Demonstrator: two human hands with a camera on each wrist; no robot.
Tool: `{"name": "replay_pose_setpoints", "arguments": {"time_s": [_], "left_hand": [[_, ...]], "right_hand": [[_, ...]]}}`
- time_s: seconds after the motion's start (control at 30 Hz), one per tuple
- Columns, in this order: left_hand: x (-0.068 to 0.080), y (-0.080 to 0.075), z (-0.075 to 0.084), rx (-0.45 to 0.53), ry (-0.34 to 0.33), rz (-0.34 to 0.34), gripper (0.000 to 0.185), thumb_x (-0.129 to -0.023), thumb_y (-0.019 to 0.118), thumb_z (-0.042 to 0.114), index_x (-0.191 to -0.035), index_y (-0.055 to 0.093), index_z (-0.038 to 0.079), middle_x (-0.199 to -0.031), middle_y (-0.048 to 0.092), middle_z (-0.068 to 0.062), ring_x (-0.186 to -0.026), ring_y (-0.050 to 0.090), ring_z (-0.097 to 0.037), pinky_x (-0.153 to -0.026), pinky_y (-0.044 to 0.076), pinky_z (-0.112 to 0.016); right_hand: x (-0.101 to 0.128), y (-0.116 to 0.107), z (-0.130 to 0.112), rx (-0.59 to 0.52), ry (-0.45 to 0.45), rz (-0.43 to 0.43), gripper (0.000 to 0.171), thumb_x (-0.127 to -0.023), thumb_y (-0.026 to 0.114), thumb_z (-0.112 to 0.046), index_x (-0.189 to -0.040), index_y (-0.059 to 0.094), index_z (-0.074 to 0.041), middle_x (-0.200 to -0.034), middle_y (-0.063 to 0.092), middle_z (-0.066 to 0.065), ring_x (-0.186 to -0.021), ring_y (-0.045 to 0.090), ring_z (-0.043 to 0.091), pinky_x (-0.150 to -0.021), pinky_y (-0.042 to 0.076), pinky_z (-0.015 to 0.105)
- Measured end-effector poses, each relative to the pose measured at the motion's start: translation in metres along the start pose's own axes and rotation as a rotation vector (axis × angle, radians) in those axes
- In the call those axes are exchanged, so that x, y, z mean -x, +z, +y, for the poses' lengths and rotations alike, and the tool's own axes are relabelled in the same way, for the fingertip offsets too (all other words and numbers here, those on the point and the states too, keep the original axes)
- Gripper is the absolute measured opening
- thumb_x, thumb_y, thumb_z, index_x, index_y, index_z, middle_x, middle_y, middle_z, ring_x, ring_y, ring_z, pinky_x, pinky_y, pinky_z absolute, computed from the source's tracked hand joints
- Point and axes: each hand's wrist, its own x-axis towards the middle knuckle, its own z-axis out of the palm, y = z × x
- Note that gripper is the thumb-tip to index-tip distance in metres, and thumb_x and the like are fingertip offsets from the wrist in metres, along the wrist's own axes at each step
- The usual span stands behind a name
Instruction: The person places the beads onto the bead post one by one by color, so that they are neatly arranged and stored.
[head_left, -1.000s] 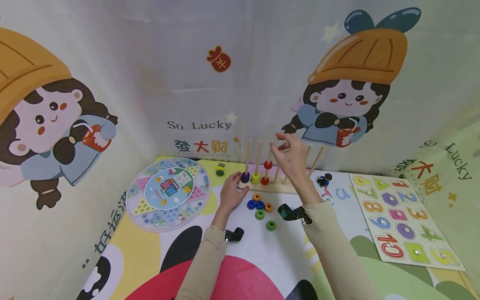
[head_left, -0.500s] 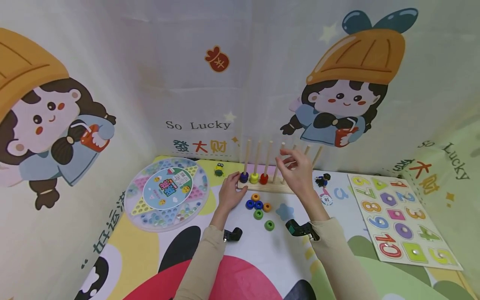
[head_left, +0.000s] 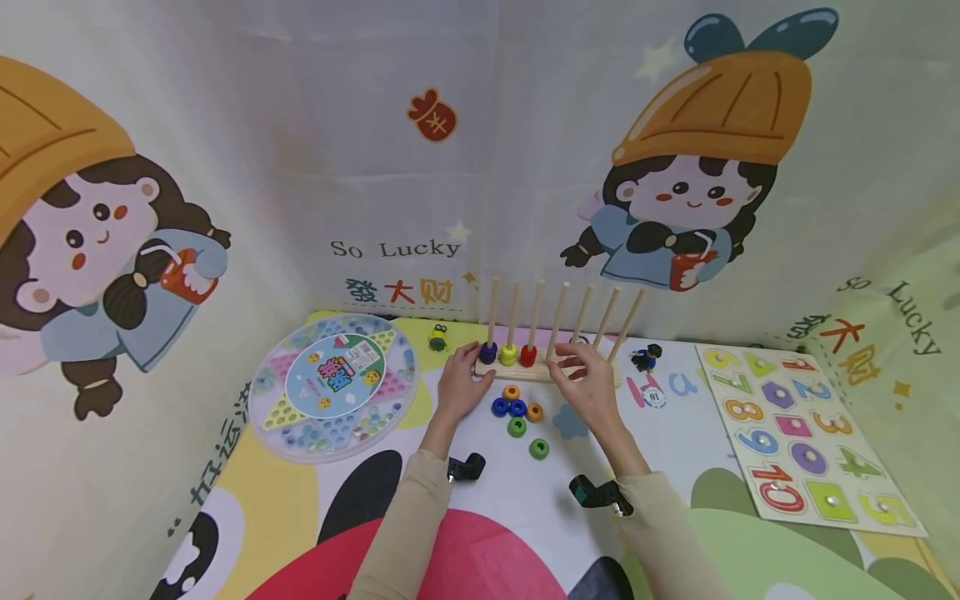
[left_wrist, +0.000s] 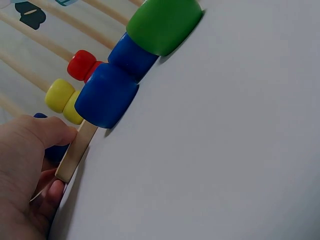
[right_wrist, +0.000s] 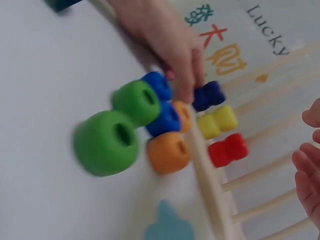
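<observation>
Seven pegs (head_left: 558, 318) — left hand (head_left: 460, 386) grips their base (head_left: 519, 372); right hand (head_left: 590, 388) seemingly empty, fingers relaxed.

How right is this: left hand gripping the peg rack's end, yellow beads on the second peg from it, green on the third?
Nearly: the third peg holds red beads, not green, per the head view. The left hand grips the peg rack by its end; yellow beads sit second.

Right wrist view: edge crops the right hand (right_wrist: 309, 175); nearest green bead (right_wrist: 102, 145) blurred
</observation>
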Motion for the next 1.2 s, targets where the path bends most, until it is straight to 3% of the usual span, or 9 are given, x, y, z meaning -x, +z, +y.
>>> {"name": "replay_pose_setpoints", "arguments": {"time_s": [0.33, 0.6, 0.83, 1.2], "left_hand": [[0.0, -0.002, 0.002, 0.015, -0.001, -0.003, 0.057, -0.089, 0.071, 0.026, -0.137, 0.055, -0.001, -0.142, 0.051, -0.013, -0.12, 0.052, -0.03, -0.092, 0.048, -0.045], [0.0, -0.002, 0.002, 0.017, 0.0, 0.001, 0.058, -0.089, 0.072, 0.026, -0.137, 0.055, -0.002, -0.142, 0.051, -0.013, -0.122, 0.051, -0.031, -0.094, 0.047, -0.045], [0.001, -0.003, 0.003, 0.008, -0.007, -0.003, 0.057, -0.089, 0.072, 0.025, -0.137, 0.055, -0.001, -0.142, 0.051, -0.013, -0.12, 0.052, -0.03, -0.093, 0.047, -0.044], [0.001, -0.004, 0.006, 0.003, -0.021, -0.006, 0.057, -0.088, 0.071, 0.025, -0.136, 0.057, -0.002, -0.142, 0.051, -0.013, -0.119, 0.052, -0.03, -0.09, 0.048, -0.044]], "right_hand": [[0.025, 0.011, 0.016, -0.019, 0.045, -0.049, 0.03, -0.081, 0.078, -0.005, -0.108, 0.069, 0.006, -0.102, 0.069, 0.017, -0.082, 0.069, 0.034, -0.064, 0.057, 0.045], [0.04, 0.013, 0.021, 0.02, 0.161, -0.213, 0.033, -0.08, 0.078, -0.005, -0.112, 0.069, 0.0, -0.107, 0.07, 0.013, -0.087, 0.067, 0.027, -0.073, 0.056, 0.038], [0.047, 0.015, 0.024, 0.034, 0.196, -0.348, 0.036, -0.08, 0.078, -0.007, -0.115, 0.069, -0.002, -0.11, 0.07, 0.011, -0.086, 0.065, 0.022, -0.076, 0.055, 0.038], [0.049, 0.017, 0.026, 0.076, 0.193, -0.362, 0.032, -0.08, 0.078, -0.003, -0.111, 0.071, -0.003, -0.105, 0.071, 0.009, -0.083, 0.063, 0.017, -0.074, 0.053, 0.034]]}}
